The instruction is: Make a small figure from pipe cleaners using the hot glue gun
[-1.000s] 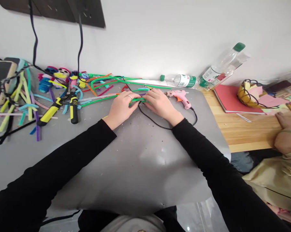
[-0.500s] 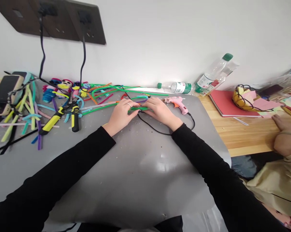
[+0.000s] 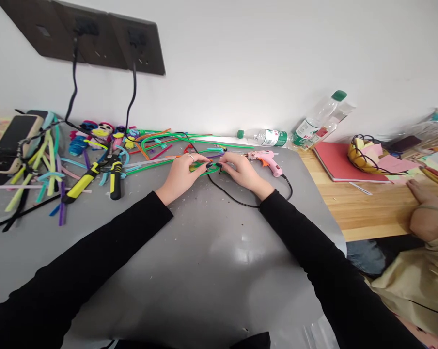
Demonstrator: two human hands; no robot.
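While both forearms in black sleeves (image 3: pixel 106 252) reach across the grey desk (image 3: pixel 204 276), the left hand (image 3: pixel 181 173) and the right hand (image 3: pixel 242 173) meet near its far edge, fingertips almost together. Each hand is closed in a pinch on a green fuzzy stem (image 3: pixel 213 169), which lies between them, nearer the far edge than the near one; its exact shape is mostly hidden by the fingers. Just beyond the right hand, toward the desk's far right corner, lies a pink glue gun (image 3: pixel 272 162), its black cord (image 3: pixel 233 198) curving back under the right wrist. One plastic bottle (image 3: pixel 273 137) lies on its side along the far edge; another (image 3: pixel 308 127) leans against the wall at that corner. Toward the left edge, pliers (image 3: pixel 116 180) with yellow-and-black handles rest, spread apart, beside a heap of coloured stems (image 3: pixel 46 160).
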